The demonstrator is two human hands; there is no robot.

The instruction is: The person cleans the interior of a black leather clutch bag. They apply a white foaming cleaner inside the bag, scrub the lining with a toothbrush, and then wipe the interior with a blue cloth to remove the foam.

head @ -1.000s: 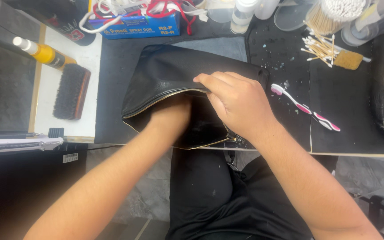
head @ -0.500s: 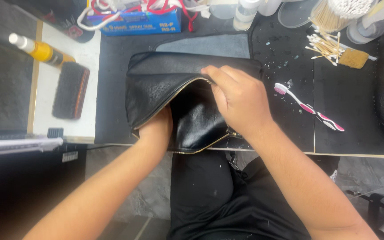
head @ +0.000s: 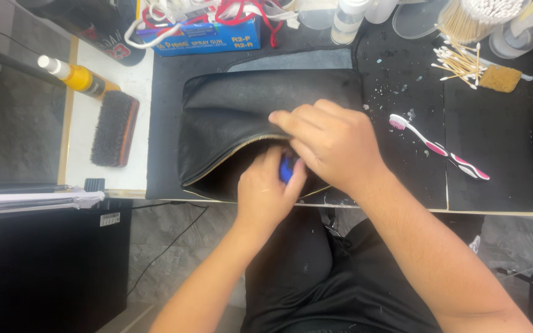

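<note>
Nearby, toothbrush [head: 439, 148], brush [head: 113, 128], cotton swabs [head: 458, 61]

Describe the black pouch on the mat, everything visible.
The black pouch is a flat, rectangular bag of grained, leather-like material with a gold-toned zipper line running diagonally along its opened mouth. It lies on the dark work mat, its near edge at the bench front. The mouth gapes toward the person. The right hand holds the upper flap up; the left hand is at the opening, gripping a small blue object. A grey panel shows just behind its far edge.
</note>
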